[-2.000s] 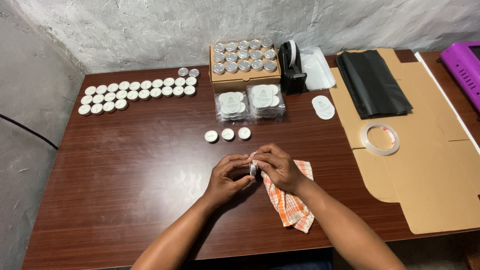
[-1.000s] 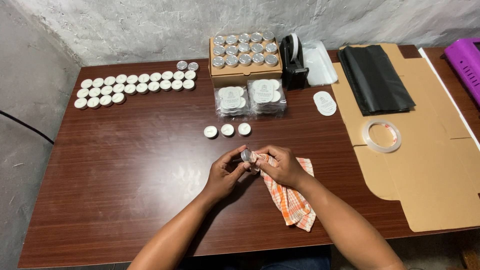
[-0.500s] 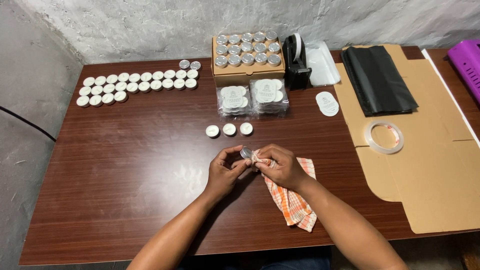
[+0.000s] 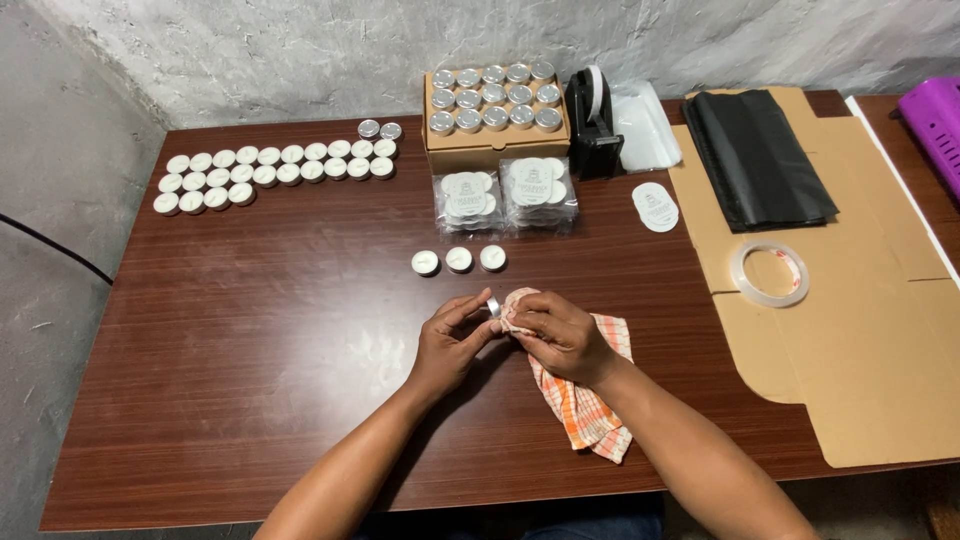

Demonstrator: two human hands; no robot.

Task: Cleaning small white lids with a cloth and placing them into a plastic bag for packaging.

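Wiping looks to be the step in hand: at frame centre the left hand [image 4: 450,345] fingers pinch a small metal tealight [image 4: 492,305], while the right hand [image 4: 560,335] fingers clench an orange checked cloth [image 4: 580,400] against it. Three tealights [image 4: 459,260] sit just above on the worktop [image 4: 250,330]. Any next move calls for a steady pinch.

I note the small metal cup [image 4: 493,305] is mostly covered by my left hand [image 4: 450,345] and the orange checked cloth [image 4: 580,385]; its inside cannot be seen. The purple object [image 4: 935,115] is cut off at the right edge. Round labels [image 4: 653,208] carry print too small to make out.
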